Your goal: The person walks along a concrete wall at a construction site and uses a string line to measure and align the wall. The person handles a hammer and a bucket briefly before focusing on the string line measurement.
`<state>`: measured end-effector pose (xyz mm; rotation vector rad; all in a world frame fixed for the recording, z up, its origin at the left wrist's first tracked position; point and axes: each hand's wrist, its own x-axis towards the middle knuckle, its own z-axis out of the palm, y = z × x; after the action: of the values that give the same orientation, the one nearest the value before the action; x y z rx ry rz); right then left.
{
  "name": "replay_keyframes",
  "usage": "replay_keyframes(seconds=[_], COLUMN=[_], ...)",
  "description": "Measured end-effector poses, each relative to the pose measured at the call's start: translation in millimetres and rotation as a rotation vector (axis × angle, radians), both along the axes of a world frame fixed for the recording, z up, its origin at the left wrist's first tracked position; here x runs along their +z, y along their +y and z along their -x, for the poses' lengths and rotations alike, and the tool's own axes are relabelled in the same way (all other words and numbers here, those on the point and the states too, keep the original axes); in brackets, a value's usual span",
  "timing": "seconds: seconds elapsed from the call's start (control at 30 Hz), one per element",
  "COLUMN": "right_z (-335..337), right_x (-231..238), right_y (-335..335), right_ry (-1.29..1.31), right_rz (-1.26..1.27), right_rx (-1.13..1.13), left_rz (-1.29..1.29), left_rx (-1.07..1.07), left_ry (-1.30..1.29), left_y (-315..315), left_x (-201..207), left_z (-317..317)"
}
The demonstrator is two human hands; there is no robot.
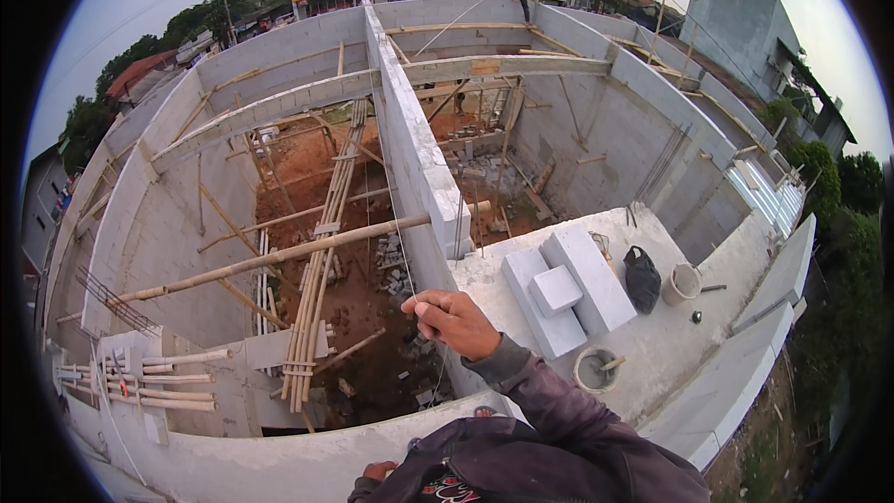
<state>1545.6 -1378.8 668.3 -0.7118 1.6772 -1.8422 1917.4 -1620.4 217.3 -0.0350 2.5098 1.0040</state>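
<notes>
Walls of pale grey stand all around, and a long middle wall runs away in front, with red dirt far below. Next in size is the flat grey slab at the right. Long bamboo poles lie in a bunch over the dirt, left of the middle wall. On the slab sit two long white blocks, side by side, and a small white block rests on them. Just to their right is a black bag. Beside it stands a pale bucket, and a second bucket (this one has a stick or handle poking out) is nearer the person. The right hand is up, its fingers curled in, thumb and first finger seeming to pinch a thin string. The left hand is low and mostly hidden, so I cannot tell how its fingers are. Thinnest of all, the string goes up from the right hand.
</notes>
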Motion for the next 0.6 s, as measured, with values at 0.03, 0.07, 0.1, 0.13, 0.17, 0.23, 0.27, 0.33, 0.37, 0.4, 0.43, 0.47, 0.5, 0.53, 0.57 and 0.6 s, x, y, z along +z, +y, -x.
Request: replay_keyframes(seconds=[0.03, 0.07, 0.1, 0.13, 0.17, 0.23, 0.27, 0.33, 0.37, 0.4, 0.43, 0.47, 0.5, 0.53, 0.57, 0.6], right_z=[-0.2, -0.4, -0.8, -1.0, -1.2, -1.0, -1.1, -1.0, -0.5, -0.8, -0.5, -0.6, -0.7, -0.6, -1.0, -0.9], right_x=[0.7, 1.3, 1.8, 2.2, 2.7, 3.1, 3.3, 3.7, 3.7, 3.9, 3.9, 4.2, 4.5, 4.8, 5.3, 5.8], right_y=[0.2, 0.4, 0.6, 0.7, 0.6, 1.0, 1.4, 2.1, 2.7, 3.1, 3.7, 3.9, 4.4, 4.7, 5.1, 5.6], right_ry=[-0.004, -0.008, -0.014, -0.011, -0.006, 0.024, -0.002, -0.051, -0.038, -0.030, -0.028, -0.014, -0.003, 0.005, 0.003, -0.002], right_rz=[0.001, -0.005, -0.010, -0.018, -0.021, -0.029, -0.031, -0.039, -0.030, -0.023, -0.036, -0.022, -0.026, -0.049, -0.021, -0.013], right_rx=[0.000, -0.005, -0.010, -0.012, -0.016, -0.018, -0.018, -0.012, -0.009, -0.010, -0.018, -0.015, -0.017, -0.023, -0.024, -0.027], left_rz=[0.005, 0.030, -0.041, -0.092, -0.099, -0.108, -0.064, -0.071, -0.065, -0.012, 0.039, 0.105, 0.073, 0.055, 0.084, 0.048], left_rx=[-0.010, -0.015, 0.001, 0.023, 0.035, 0.089, 0.115, 0.115, 0.116, 0.060, 0.001, -0.088, -0.059, -0.056, -0.062, -0.049], left_ry=[0.005, 0.007, 0.028, 0.050, -0.001, -0.030, -0.132, -0.111, -0.135, -0.104, -0.075, -0.054, -0.031, -0.019, -0.080, -0.013], left_y=[-0.7, -0.9, -1.2, -1.0, -1.0, 0.0, 0.4, 1.0, 1.2, 1.1, 0.9, 0.3, 0.0, -0.7, -1.0, -1.3], left_x=[2.1, 3.6, 4.5, 4.8, 4.5, 3.0, 2.3, 0.0, -1.4, -2.5, -3.8, -4.9, -6.0, -7.2, -8.2, -9.3], left_z=[0.6, 1.4, 2.2, 3.4, 4.5, 7.4, 8.1, 10.3, 11.8, 12.0, 12.9, 13.6, 13.7, 14.3, 13.8, 13.8])
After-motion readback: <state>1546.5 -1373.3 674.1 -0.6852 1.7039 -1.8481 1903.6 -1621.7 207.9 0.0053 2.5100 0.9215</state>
